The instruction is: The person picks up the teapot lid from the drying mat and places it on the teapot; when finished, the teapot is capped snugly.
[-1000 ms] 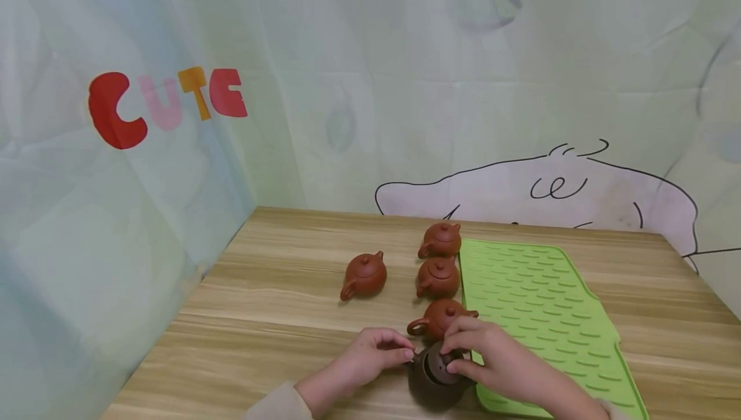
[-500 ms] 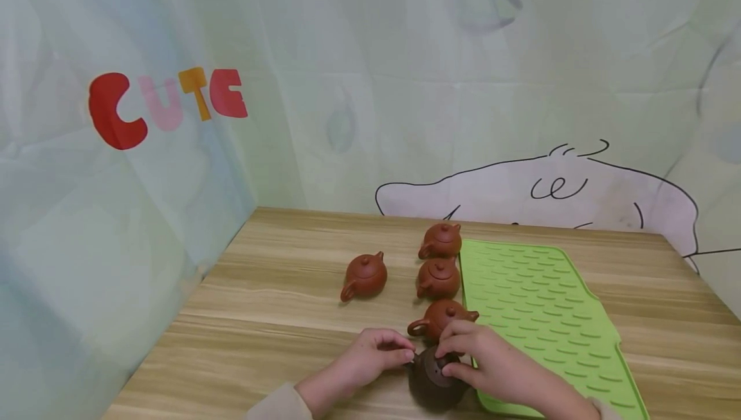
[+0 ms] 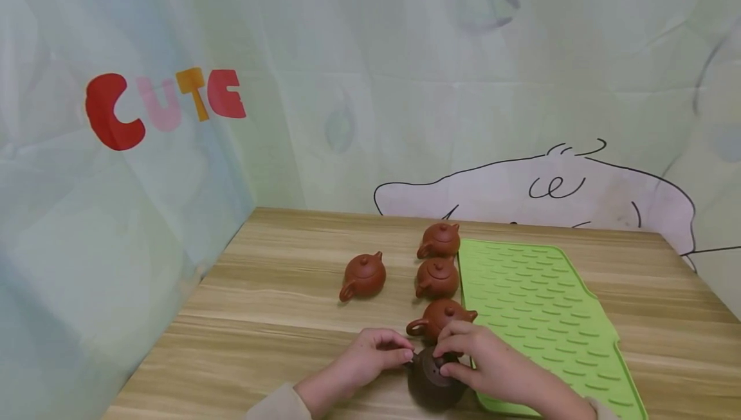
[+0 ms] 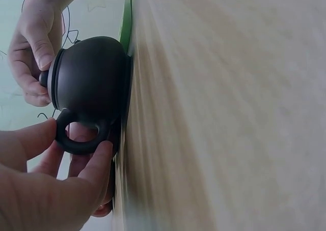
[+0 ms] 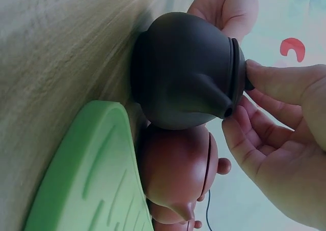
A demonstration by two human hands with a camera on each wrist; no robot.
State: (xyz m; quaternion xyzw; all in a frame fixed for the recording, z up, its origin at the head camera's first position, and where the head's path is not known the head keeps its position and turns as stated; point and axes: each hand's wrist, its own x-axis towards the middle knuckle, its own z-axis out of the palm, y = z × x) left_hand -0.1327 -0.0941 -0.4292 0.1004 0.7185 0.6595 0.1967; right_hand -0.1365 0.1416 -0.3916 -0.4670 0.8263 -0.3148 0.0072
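Observation:
A dark brown teapot (image 3: 429, 395) stands upright on the table at the front, by the green mat's left edge. My left hand (image 3: 373, 359) holds its ring handle (image 4: 81, 147) with thumb and fingers, as the left wrist view shows. On the other side, my right hand (image 3: 492, 362) pinches the knob of the lid (image 5: 237, 70). That lid sits on the teapot's mouth. Below the right fingers, in the right wrist view, is the spout (image 5: 216, 101). Just behind the dark pot is a reddish-brown teapot (image 3: 441, 316), partly covered by the right hand in the head view.
Two more reddish teapots, a middle one (image 3: 437, 280) and a far one (image 3: 440, 241), line the left edge of the ridged green mat (image 3: 532, 317). Another reddish teapot (image 3: 365, 275) stands apart to the left. A printed cloth (image 3: 347, 85) hangs behind the wooden table (image 3: 260, 317).
The lid was tilted and partly off the dark teapot a second ago; my right hand has lowered it flat onto the mouth. My left hand has stayed at the handle.

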